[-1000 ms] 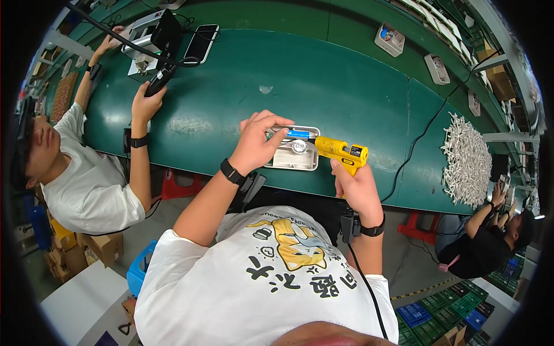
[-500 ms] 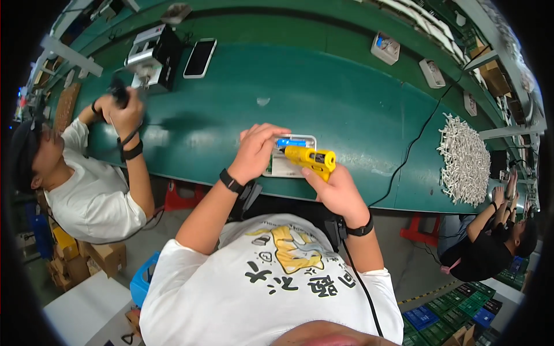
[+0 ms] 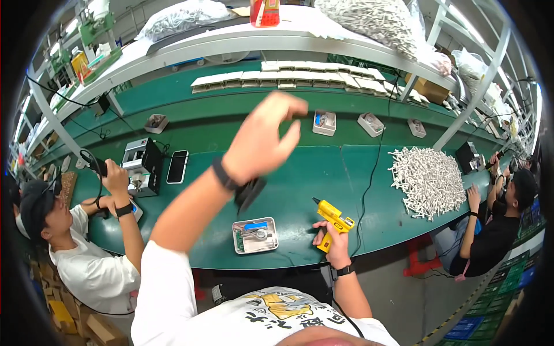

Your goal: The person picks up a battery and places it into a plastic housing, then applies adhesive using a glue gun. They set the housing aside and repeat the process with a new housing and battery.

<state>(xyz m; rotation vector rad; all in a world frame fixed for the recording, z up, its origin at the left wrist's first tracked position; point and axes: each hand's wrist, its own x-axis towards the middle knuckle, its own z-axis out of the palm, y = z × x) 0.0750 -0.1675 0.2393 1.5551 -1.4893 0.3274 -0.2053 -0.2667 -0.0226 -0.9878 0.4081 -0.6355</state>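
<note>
My right hand [image 3: 335,244] is closed around the grip of a yellow glue gun [image 3: 333,218], whose dark nozzle points up and left. On the bench to its left lies a white open plastic case [image 3: 275,244]. Inside it are a blue battery cell [image 3: 257,226], a green circuit board [image 3: 240,240] and some wiring. My left hand [image 3: 266,136] is raised above the far part of the bench with nothing in it, thumb and fingers apart.
More white cases with parts [image 3: 324,123] stand along the back ledge, below a row of white housings [image 3: 277,79]. A heap of small white pieces [image 3: 428,181] lies at right, near a black cable [image 3: 369,196]. A phone [image 3: 178,167] and co-workers [image 3: 95,248] are at left.
My left hand has left the case and risen toward the far side. The glue gun, still in my right hand, has moved off the case to the right. The view has tilted up.
</note>
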